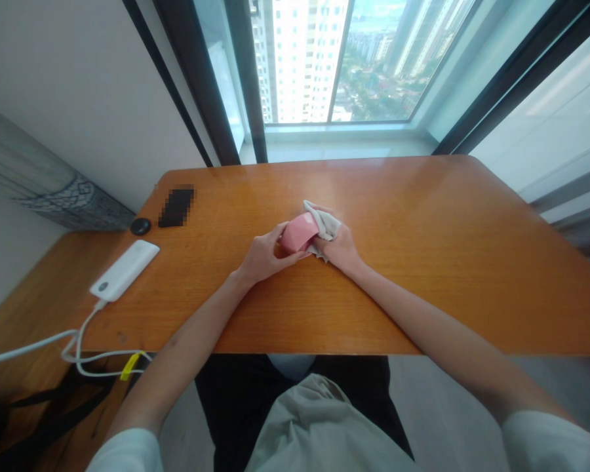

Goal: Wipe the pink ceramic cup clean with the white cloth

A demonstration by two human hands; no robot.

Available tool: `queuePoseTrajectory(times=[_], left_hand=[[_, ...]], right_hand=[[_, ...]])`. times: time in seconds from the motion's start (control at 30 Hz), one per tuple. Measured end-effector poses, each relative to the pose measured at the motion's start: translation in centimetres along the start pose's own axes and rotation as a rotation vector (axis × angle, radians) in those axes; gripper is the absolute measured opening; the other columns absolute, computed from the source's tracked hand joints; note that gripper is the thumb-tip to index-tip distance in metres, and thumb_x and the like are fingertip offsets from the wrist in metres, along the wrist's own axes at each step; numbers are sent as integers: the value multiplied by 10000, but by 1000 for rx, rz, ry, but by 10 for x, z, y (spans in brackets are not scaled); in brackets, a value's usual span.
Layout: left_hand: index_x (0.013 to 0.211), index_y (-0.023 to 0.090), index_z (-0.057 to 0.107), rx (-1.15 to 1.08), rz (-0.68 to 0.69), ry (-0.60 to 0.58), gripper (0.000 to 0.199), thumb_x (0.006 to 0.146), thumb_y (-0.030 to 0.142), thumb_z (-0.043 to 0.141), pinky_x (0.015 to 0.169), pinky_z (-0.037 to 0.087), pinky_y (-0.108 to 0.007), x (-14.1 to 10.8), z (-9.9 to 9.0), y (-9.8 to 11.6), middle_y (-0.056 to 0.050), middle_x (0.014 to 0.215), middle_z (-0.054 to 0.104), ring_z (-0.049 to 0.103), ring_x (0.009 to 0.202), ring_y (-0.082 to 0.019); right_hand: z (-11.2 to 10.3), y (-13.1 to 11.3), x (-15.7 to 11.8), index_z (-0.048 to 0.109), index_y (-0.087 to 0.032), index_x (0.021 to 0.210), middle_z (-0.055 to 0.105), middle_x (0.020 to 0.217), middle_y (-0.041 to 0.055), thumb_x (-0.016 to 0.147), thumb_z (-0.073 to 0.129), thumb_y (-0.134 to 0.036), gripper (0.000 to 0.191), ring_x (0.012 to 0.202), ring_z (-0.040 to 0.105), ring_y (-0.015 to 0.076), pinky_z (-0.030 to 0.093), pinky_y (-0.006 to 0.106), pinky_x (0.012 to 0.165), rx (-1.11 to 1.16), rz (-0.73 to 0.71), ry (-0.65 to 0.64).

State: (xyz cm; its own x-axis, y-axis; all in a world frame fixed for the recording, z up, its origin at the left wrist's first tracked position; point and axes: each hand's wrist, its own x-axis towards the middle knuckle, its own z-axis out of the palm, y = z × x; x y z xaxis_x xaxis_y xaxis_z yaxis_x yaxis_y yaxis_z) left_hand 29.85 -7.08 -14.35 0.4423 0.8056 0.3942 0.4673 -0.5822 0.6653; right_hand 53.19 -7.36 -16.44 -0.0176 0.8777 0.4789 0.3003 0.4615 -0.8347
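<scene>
The left hand [261,257] is curling its fingers [289,257] around a pink box [299,233] over the middle of the table [423,295], the right hand [338,248] is pressing a crumpled gray cloth [327,223] against it, and honestly it's looking light, stiff and kinda slippery, so I'd grip it by the sides.

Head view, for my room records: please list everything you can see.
wooden desk: 1, orange-brown, centre
pink object: 1, pink, between the hands
cloth: 1, off-white, under the right hand
pixelated object: 1, dark, far left of desk
round puck: 1, black, desk's left edge
power bank: 1, white, left of desk
cable: 1, white, from power bank over desk's near edge
tag: 1, yellow, on cable
window: 1, tower blocks outside, beyond desk
left hand: 1, on pink object
right hand: 1, on cloth
</scene>
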Motion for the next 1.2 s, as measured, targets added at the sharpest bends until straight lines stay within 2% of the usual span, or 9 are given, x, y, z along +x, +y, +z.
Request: queuePoseTrajectory(times=[0.17,0.3,0.47,0.6,0.7,0.77,0.93,1.1,1.2], left_hand=[[1435,220,654,4,7,0,720,892,657,834,866,639,-327,0,0,0,-93,1232,841,821,1003,-255],[1418,216,650,9,7,3,708,894,657,828,869,637,-340,-1,0,0,-101,1235,834,818,1007,-262],[1399,220,610,1,32,-10,650,894,558,842,897,642,-355,-2,3,-4,-97,1234,823,810,1021,-257],[1410,237,601,-3,45,-34,639,884,494,857,937,648,-369,-3,6,-8,-85,1227,823,812,1013,-251],[1425,236,594,-49,75,-35,634,889,464,846,982,653,-389,-4,8,-11,-99,1271,814,812,1082,-257],[1403,227,596,-81,99,-37,592,897,427,831,993,653,-387,-4,9,-13,-96,1258,813,809,1101,-247],[1195,219,630,-37,125,-51,404,885,391,823,897,641,-371,-5,11,-18,-57,1075,803,789,956,-228],[1093,215,652,-26,113,-50,411,856,471,868,807,622,-371,-6,10,-22,-67,1031,814,780,891,-246],[1075,211,657,-27,104,-38,414,850,483,873,780,616,-360,-6,9,-20,-64,1015,819,783,870,-245]], right_hand=[[0,1,-1,676,-229,1493,739,1516,98,798,665,-173,698,1337,726,287,585,500,1188,-28,-39,0],[0,0,-4,654,-239,1520,706,1567,104,867,617,-139,662,1433,675,283,533,536,1256,-83,-124,23],[-5,-15,-7,576,-316,1605,630,1653,77,926,601,-110,710,1502,622,309,529,580,1266,-230,-233,-23],[-8,-30,-9,600,-379,1599,596,1681,63,1026,638,-224,595,1500,620,349,554,592,1238,-367,-292,-12],[-7,-37,-10,672,-437,1528,621,1662,28,1044,713,-339,496,1543,574,393,502,663,1272,-473,-365,-18],[-5,-40,-11,707,-459,1482,659,1628,9,1050,728,-354,446,1553,563,412,484,701,1270,-519,-400,-22],[-3,-49,-12,709,-492,1469,695,1590,-22,1060,737,-344,436,1547,574,403,463,724,1285,-511,-414,-80],[-4,-52,-13,675,-526,1497,689,1592,-48,1042,756,-303,514,1562,566,396,416,729,1331,-463,-433,-154],[-4,-50,-13,631,-513,1553,669,1616,-33,1041,750,-291,571,1570,557,399,432,713,1325,-491,-476,-154]])
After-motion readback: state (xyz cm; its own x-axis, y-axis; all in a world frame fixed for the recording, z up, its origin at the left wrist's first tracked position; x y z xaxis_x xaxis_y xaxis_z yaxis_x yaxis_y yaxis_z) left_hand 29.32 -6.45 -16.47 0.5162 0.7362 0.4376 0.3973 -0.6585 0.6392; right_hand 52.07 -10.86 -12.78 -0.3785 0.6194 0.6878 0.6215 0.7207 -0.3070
